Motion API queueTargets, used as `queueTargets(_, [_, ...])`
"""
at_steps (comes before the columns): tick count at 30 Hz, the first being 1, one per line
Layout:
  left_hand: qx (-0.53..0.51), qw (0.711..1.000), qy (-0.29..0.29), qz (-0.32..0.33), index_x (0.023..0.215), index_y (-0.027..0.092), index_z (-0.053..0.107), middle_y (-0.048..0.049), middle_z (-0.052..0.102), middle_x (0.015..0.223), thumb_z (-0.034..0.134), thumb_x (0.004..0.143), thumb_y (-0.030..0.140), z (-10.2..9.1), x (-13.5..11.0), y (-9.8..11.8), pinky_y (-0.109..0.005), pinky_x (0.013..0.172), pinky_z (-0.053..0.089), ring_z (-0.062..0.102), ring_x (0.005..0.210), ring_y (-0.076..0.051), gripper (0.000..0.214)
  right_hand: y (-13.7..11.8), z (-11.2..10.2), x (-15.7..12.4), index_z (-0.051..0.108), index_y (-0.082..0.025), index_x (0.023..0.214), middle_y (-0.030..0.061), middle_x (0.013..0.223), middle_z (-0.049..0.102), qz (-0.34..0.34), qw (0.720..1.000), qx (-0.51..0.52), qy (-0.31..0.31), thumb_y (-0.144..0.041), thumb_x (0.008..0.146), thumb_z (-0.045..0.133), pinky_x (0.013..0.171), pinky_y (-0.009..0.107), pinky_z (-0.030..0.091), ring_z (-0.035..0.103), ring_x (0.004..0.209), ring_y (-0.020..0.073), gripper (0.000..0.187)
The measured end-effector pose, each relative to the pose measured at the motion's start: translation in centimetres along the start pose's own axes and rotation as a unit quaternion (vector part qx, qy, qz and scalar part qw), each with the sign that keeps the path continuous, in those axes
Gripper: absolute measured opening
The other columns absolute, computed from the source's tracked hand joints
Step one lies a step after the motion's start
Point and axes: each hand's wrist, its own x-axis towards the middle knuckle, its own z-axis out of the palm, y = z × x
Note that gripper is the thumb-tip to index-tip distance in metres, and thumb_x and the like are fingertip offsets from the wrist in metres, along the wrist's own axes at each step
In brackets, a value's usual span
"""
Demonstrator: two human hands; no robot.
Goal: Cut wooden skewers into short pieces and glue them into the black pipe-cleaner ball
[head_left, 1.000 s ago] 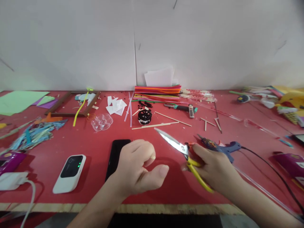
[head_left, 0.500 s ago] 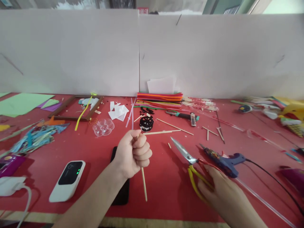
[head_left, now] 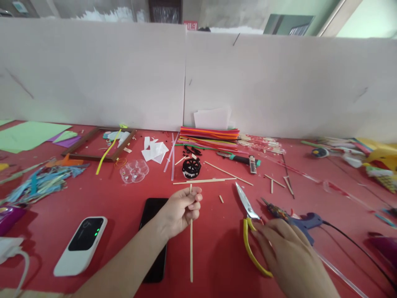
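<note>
A thin wooden stick (head_left: 191,248) stands almost straight up and down in view, pinched between the thumb and fingers of my left hand (head_left: 181,209). Its upper end pokes out just above the fingertips. My right hand (head_left: 283,252) is closed over the handles of a pair of scissors (head_left: 246,201) with silver blades together, pointing away from me. One yellow handle loop shows beside the fingers; the red one is mostly covered by the hand. A short cut piece of stick (head_left: 221,199) lies between the two hands. Beyond them sits a small black wheel-like piece (head_left: 191,168).
Beneath my left forearm lies a black phone (head_left: 155,248), with a white device (head_left: 81,246) further left. A glue gun (head_left: 297,221) rests close to my right hand, its cable trailing right. Pipe cleaners (head_left: 209,134), pliers (head_left: 237,158) and loose sticks (head_left: 229,167) lie farther back, before a white board (head_left: 124,74).
My left hand has loosened from a fist to a fingertip pinch, and more of the stick shows. The scissors have shifted right, and my right hand now lies flatter over the handles.
</note>
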Motion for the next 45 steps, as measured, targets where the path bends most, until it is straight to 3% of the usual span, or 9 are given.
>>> queueTargets(3, [0.001, 1.0, -0.001, 0.009, 0.087, 0.012, 0.058, 0.0082, 0.04, 0.056, 0.068, 0.084, 0.009, -0.1, -0.1, 0.0, -0.012, 0.039, 0.016, 0.027, 0.044, -0.002, 0.012, -1.6, -0.2, 4.1, 0.071, -0.021, 0.093, 0.006, 0.086, 0.067, 0.0, 1.0, 0.03, 0.002, -0.023, 0.096, 0.053, 0.077, 0.039, 0.048, 0.062, 0.081, 0.0227, 0.019])
queueTargets(8, [-0.002, 1.0, -0.014, -0.022, 0.077, 0.017, 0.052, 0.0111, 0.024, 0.047, 0.066, 0.09, 0.029, 0.0, -0.5, 0.7, -0.013, 0.037, 0.01, 0.017, 0.04, -0.005, 0.023, -2.6, 3.9, 8.1, 0.07, -0.016, 0.11, 0.0082, 0.09, 0.066, -0.026, 0.999, 0.029, -0.027, -0.019, 0.094, 0.055, 0.086, 0.041, 0.049, 0.061, 0.089, 0.0238, 0.021])
queueTargets(12, [-0.001, 0.999, -0.013, -0.049, 0.068, 0.016, 0.046, 0.0087, 0.027, 0.049, 0.053, 0.098, 0.035, 0.6, -0.5, 0.6, -0.013, 0.036, 0.012, 0.019, 0.039, -0.004, 0.036, -1.8, 6.1, 7.8, 0.072, -0.018, 0.104, 0.0084, 0.089, 0.067, -0.02, 0.996, 0.084, -0.034, -0.015, 0.095, 0.051, 0.086, 0.042, 0.049, 0.059, 0.086, 0.0237, 0.023])
queueTargets(19, [0.013, 0.999, 0.007, -0.046, 0.099, 0.006, 0.066, -0.0004, 0.052, 0.071, 0.041, 0.102, 0.023, 1.1, -0.1, -0.5, -0.014, 0.041, 0.033, 0.047, 0.05, -0.004, 0.03, -1.6, 6.2, 7.7, 0.07, -0.017, 0.091, 0.0079, 0.086, 0.069, -0.023, 0.991, 0.129, -0.032, -0.005, 0.086, 0.051, 0.08, 0.04, 0.05, 0.06, 0.083, 0.0254, 0.023])
queueTargets(26, [0.053, 0.998, 0.042, 0.016, 0.101, 0.009, 0.071, -0.0008, 0.057, 0.074, 0.049, 0.098, 0.011, 0.9, 0.0, -0.6, -0.027, 0.069, 0.057, 0.059, 0.063, -0.007, 0.022, -2.3, 6.2, 7.4, 0.067, -0.014, 0.1, 0.0086, 0.09, 0.07, -0.016, 0.983, 0.18, -0.035, -0.006, 0.077, 0.056, 0.077, 0.036, 0.053, 0.065, 0.086, 0.0246, 0.027])
queueTargets(30, [0.099, 0.994, 0.047, 0.021, 0.101, 0.011, 0.072, -0.0001, 0.061, 0.069, 0.06, 0.092, 0.008, 0.8, -0.1, -1.0, -0.026, 0.075, 0.056, 0.062, 0.067, -0.008, 0.015, -2.5, 5.3, 7.8, 0.069, -0.018, 0.098, 0.0053, 0.087, 0.07, -0.008, 0.97, 0.241, -0.022, -0.009, 0.077, 0.055, 0.072, 0.031, 0.054, 0.066, 0.078, 0.0191, 0.027])
queueTargets(33, [0.136, 0.989, 0.047, 0.022, 0.095, 0.014, 0.069, -0.0007, 0.068, 0.074, 0.075, 0.082, 0.013, 0.8, -0.2, -1.4, -0.02, 0.064, 0.052, 0.062, 0.062, -0.007, 0.015, -2.9, 4.1, 8.1, 0.069, -0.021, 0.09, 0.0031, 0.083, 0.07, 0.021, 0.936, 0.352, 0.006, -0.013, 0.078, 0.056, 0.069, 0.028, 0.054, 0.066, 0.072, 0.0159, 0.019])
queueTargets(39, [0.209, 0.977, 0.039, 0.014, 0.091, 0.014, 0.065, -0.0023, 0.072, 0.083, 0.092, 0.059, 0.031, 0.7, -0.3, -1.8, -0.029, 0.067, 0.057, 0.069, 0.064, -0.013, 0.045, -4.1, 2.4, 8.0, 0.071, -0.021, 0.087, 0.0054, 0.082, 0.074, 0.128, 0.802, 0.583, 0.002, -0.036, 0.083, 0.07, 0.069, 0.028, 0.059, 0.07, 0.074, 0.0174, 0.016])
queueTargets(45, [0.242, 0.97, 0.026, -0.006, 0.095, 0.015, 0.065, -0.0026, 0.07, 0.087, 0.089, 0.064, 0.032, 0.6, -0.7, -1.8, -0.029, 0.067, 0.058, 0.072, 0.07, -0.016, 0.043, -4.7, 2.6, 7.8, 0.064, -0.021, 0.097, 0.0038, 0.078, 0.073, 0.193, 0.756, 0.625, -0.002, -0.043, 0.078, 0.076, 0.064, 0.026, 0.059, 0.071, 0.07, 0.0168, 0.031])
